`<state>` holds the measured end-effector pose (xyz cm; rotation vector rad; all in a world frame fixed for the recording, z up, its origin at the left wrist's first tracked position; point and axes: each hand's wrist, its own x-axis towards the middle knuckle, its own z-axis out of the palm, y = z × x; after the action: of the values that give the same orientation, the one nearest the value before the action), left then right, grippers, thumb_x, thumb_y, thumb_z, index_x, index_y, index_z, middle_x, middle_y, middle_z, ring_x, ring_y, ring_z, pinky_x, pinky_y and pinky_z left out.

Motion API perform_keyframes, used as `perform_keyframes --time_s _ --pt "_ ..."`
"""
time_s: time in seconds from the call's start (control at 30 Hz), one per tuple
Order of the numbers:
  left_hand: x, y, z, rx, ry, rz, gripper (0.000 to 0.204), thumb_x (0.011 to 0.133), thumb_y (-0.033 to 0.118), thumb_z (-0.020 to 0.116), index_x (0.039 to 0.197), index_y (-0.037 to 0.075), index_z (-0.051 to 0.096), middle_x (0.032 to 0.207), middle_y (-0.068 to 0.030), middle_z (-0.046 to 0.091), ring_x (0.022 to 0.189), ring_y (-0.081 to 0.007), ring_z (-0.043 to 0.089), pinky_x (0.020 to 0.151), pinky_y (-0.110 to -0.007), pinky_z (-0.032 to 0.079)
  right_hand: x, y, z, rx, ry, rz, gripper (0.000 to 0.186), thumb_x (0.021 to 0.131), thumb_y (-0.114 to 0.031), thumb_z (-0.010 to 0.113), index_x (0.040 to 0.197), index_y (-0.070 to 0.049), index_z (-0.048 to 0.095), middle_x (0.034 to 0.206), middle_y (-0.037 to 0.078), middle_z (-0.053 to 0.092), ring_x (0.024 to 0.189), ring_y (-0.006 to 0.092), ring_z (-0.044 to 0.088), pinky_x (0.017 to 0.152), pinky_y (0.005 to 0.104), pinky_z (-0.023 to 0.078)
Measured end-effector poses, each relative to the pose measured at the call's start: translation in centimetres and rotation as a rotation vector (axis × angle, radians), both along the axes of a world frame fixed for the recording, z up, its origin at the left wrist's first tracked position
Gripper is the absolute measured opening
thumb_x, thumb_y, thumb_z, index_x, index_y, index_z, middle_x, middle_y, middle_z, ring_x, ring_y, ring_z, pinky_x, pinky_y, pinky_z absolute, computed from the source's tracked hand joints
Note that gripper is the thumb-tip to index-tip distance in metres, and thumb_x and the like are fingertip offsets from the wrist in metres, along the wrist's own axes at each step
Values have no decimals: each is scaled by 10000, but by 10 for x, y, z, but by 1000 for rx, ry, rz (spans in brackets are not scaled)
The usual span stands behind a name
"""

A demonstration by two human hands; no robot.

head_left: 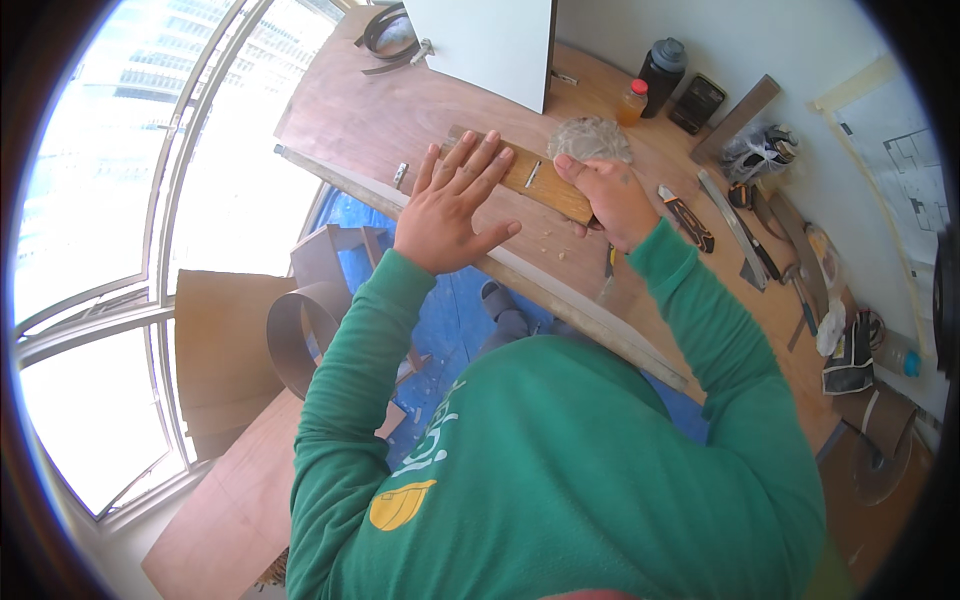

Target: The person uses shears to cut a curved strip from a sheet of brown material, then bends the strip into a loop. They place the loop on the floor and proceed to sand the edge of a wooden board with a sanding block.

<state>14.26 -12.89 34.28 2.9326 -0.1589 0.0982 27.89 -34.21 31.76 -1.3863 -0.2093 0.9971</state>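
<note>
A wooden hand plane (549,188) lies over the plywood bench top, a thin slot with bright metal showing across its upward face. My right hand (618,203) is wrapped round its right end, thumb on top. My left hand (455,205) has its fingers stretched out, the fingertips resting over the plane's far left end; whether they press on it I cannot tell. Behind my right hand is a crumpled clear plastic bag (590,138). Just below that hand lies a thin yellow-and-black tool (610,262), and a few shavings are scattered near the plane.
A white panel (485,45) stands at the back, near a dark coiled strip (385,40). A small metal hinge (401,175) lies left. Rightward are a utility knife (688,220), a metal square (735,225), a black bottle (662,70) and a red-capped bottle (633,103). Blue sheeting (440,330) covers the floor.
</note>
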Motion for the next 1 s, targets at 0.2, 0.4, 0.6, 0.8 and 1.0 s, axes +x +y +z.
perform_keyframes --time_s 0.2,0.4,0.6,0.8,1.0 --pt "-9 1 -8 -59 -156 41 618 957 434 682 1517 214 538 1610 -30 464 1506 -277 380 1273 -531 197 -8 7 -1 -8 -34 32 469 1054 -447 600 949 0 694 670 35 625 476 106 561 425 244 387" --pt "-11 3 -2 -50 -201 -93 560 932 361 724 1447 172 609 1578 -51 500 1456 -295 453 1234 -526 298 -18 20 -5 -3 -20 12 468 1053 -451 605 964 1 690 686 44 638 486 108 575 438 244 400" --pt "-17 5 -10 -210 -312 7 395 876 170 787 1248 54 720 1406 -154 646 1331 -369 583 1143 -497 429 -22 24 -7 -25 -39 37 470 1049 -455 611 965 1 688 694 56 650 481 112 585 430 240 386" --pt "-13 4 -18 -316 -453 46 205 817 99 811 1018 74 780 1193 -82 736 1184 -313 661 985 -458 520 -33 33 -8 -25 -107 -3 524 1023 -438 641 916 69 717 744 93 683 567 144 638 480 291 544" --pt "-10 4 -21 -301 -515 64 140 809 92 806 945 84 769 1145 -69 737 1148 -301 670 947 -443 529 -39 41 -15 -28 -189 7 570 1021 -463 638 887 86 709 733 107 682 577 156 659 471 302 554"
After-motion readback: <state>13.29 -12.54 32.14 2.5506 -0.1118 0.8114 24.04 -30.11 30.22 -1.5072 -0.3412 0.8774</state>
